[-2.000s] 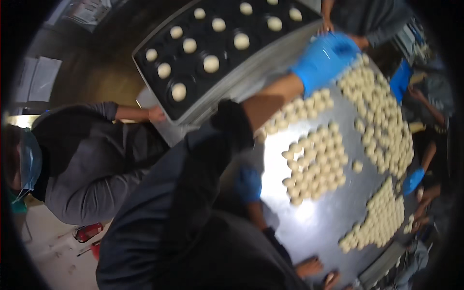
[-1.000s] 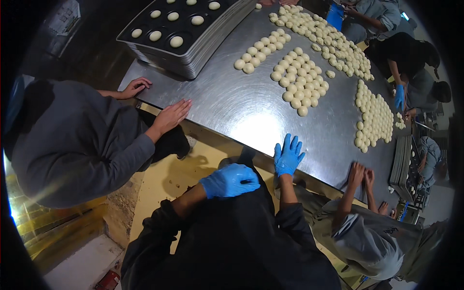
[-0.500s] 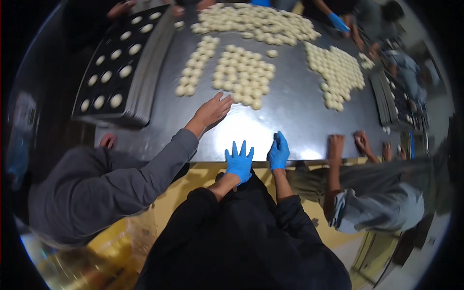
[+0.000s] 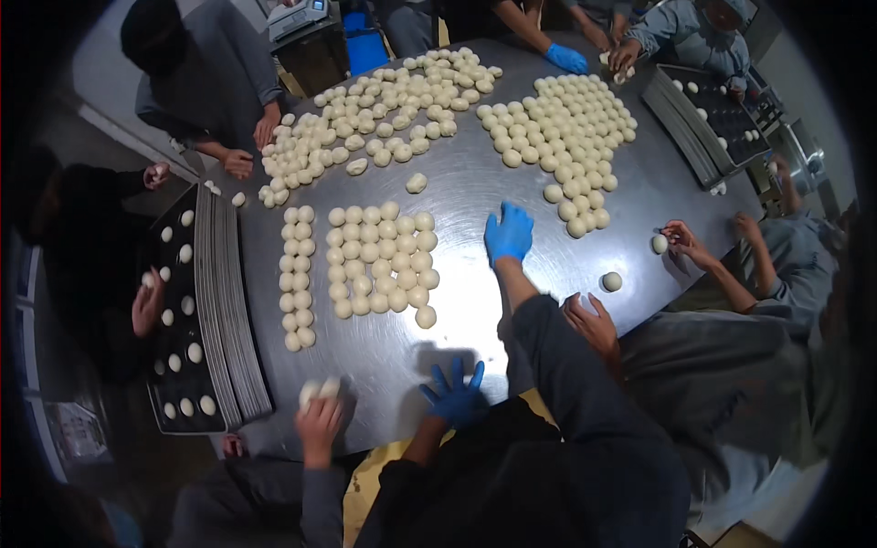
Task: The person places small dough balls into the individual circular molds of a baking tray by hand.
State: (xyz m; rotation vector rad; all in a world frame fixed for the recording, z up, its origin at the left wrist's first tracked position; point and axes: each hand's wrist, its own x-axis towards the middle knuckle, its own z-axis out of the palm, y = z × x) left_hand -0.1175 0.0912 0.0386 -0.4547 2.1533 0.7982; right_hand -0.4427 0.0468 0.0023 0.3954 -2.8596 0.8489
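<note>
Near the front edge of the steel table (image 4: pixel 539 320), my left hand (image 4: pixel 454 395) in a blue glove has its fingers spread and holds nothing. My right hand (image 4: pixel 509 235), also blue-gloved, reaches out over the bare metal with fingers stretched forward and no dough visible in it. Left of it lies a block of round pale dough balls (image 4: pixel 379 260), set in close rows, with a single rougher dough piece (image 4: pixel 417 183) behind. A larger packed group of dough balls (image 4: pixel 562 128) spreads beyond it to the right.
Looser dough pieces (image 4: pixel 384 114) cover the far side. Stacked dark trays (image 4: pixel 219 301) stand at the left, another stack (image 4: pixel 685 132) at the far right. A co-worker's hand (image 4: pixel 320 422) holds dough balls at my left; another person's hand (image 4: pixel 594 324) is close at my right.
My view has shifted, showing more of the table's far side. My right hand has moved forward from the front edge. The co-worker's hand at left has drawn back with dough balls.
</note>
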